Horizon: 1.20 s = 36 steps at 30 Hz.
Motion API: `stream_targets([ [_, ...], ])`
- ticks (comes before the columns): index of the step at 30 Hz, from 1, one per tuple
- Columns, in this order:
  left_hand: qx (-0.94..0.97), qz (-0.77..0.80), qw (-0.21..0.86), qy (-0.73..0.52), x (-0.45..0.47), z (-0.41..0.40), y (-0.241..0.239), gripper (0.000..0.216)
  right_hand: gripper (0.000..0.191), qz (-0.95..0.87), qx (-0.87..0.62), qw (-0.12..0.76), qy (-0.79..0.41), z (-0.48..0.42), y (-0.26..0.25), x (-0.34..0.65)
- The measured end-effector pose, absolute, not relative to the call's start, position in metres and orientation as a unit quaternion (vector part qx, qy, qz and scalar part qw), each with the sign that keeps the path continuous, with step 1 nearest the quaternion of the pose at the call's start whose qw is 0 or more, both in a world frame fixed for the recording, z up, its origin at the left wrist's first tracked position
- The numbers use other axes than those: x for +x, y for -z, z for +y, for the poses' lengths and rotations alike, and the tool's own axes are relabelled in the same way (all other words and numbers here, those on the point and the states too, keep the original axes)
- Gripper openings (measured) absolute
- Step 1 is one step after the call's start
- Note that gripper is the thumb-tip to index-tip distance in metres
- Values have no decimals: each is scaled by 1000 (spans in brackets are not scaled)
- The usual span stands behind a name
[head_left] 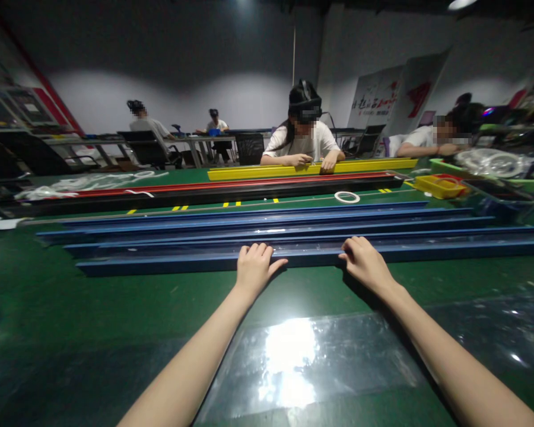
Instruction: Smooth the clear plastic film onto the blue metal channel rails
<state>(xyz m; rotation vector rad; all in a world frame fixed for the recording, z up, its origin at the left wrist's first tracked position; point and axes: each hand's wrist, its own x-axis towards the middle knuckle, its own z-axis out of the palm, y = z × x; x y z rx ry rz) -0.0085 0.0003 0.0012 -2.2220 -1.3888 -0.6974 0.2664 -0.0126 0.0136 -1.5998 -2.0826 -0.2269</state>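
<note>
A long blue channel-shaped profile (302, 260) lies crosswise on the green table in front of me. My left hand (254, 264) is over its near wall, fingers bent across the rim and thumb stretched out to the right along the near side. To the right, my right hand (364, 260) grips the same near wall with curled fingers; some of its fingertips are hidden. Clear film seems to line the channel. More blue profiles (196, 226) lie side by side just behind it.
Clear plastic film (338, 350) covers the near table. Beyond lie black-and-red profiles (231, 188), a white ring (347, 197) and a yellow tray (440, 187). A person opposite (302, 142) has both hands at a yellow profile (258, 172). White strips (71, 185) lie at the far left.
</note>
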Motion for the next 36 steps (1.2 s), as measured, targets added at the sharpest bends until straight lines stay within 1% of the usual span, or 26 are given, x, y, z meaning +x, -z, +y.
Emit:
stream_targets([
  [9,-794,-506,238,240,-8,0,0,46,3,-769,-580,251,91,-11,-13,267],
  [19,-797,-504,219,249,-8,1,-1,45,2,-771,-579,250,88,-12,-14,267],
  [25,-795,-505,235,241,-9,1,0,46,2,-772,-581,245,85,-12,-15,267],
  [36,-793,-511,230,238,-7,0,-2,46,3,-780,-575,228,99,-11,-15,268],
])
